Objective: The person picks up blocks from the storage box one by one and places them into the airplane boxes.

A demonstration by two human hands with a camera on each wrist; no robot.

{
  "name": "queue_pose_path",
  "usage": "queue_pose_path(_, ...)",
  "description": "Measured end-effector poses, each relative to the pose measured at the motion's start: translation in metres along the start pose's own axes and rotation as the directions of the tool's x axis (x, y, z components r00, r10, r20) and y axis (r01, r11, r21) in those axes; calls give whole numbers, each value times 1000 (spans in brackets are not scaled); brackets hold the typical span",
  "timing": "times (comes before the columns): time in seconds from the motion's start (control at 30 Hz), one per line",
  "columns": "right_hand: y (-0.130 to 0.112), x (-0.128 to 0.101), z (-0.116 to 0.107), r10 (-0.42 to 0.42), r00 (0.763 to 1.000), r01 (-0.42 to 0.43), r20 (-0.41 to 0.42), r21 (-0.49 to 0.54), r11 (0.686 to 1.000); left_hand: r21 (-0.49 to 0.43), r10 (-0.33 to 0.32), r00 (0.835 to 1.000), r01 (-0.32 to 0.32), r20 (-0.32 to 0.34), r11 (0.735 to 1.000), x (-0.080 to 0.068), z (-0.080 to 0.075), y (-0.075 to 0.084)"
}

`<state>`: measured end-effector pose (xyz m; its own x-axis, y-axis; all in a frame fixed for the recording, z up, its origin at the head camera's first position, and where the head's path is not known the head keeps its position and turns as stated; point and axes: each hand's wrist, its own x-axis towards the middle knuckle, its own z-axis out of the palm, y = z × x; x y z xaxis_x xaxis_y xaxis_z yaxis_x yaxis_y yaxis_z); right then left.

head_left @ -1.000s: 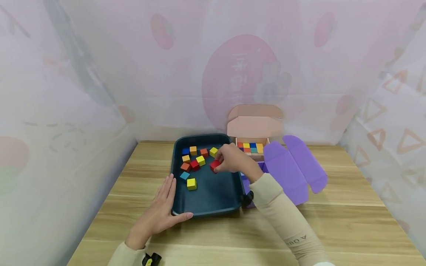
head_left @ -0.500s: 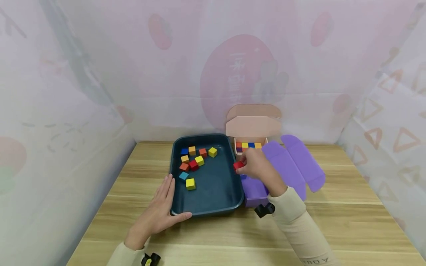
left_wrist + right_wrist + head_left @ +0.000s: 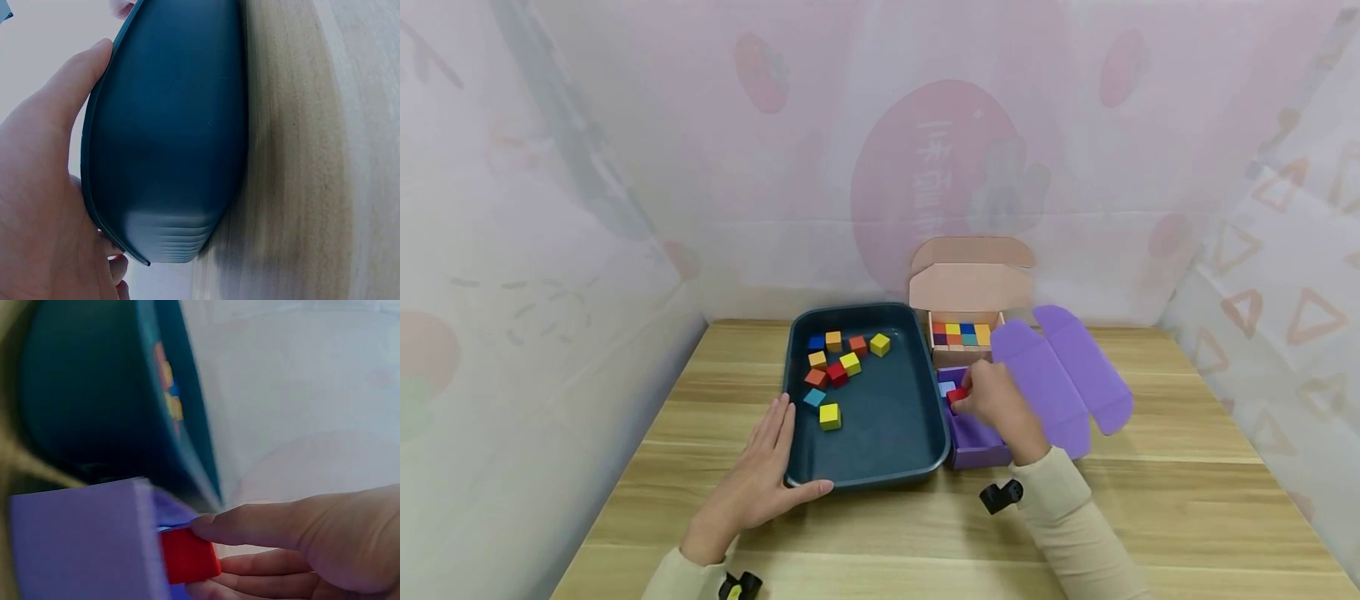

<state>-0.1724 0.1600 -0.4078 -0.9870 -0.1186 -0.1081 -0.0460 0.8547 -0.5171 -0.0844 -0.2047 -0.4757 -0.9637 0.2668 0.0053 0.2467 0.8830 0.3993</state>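
My right hand [image 3: 992,404] pinches a red cube [image 3: 957,395] over the open purple box [image 3: 973,446], beside a pale blue cube lying inside it. The right wrist view shows the red cube [image 3: 187,555] between thumb and fingers [image 3: 262,525] at the purple box wall [image 3: 81,537]. My left hand [image 3: 760,479] lies flat against the near-left corner of the dark teal tray [image 3: 868,475], fingers straight; the left wrist view shows the palm [image 3: 44,187] against the tray's side [image 3: 169,137]. Several coloured cubes [image 3: 835,367] lie in the tray's far left part.
A tan box [image 3: 967,333] with its lid up stands behind the purple one and holds several coloured cubes. The purple lid flaps [image 3: 1060,375] spread out to the right. Patterned curtain walls close in the wooden table [image 3: 1150,500] on three sides.
My right hand carried the red cube out of the tray, rightward over its rim, and down to the purple box. The left hand stayed at the tray's corner.
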Motion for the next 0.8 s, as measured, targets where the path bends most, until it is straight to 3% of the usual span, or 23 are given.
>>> queue_pose_path(0.37, 20, 8, 31, 43, 999, -43, -10, -18, 999, -12, -5, 1000, 5, 4, 1000, 1, 0, 0)
queue_pose_path(0.8, 26, 11, 43, 12, 995, -9, -102, 33, 999, -1, -9, 1000, 9, 7, 1000, 1, 1, 0)
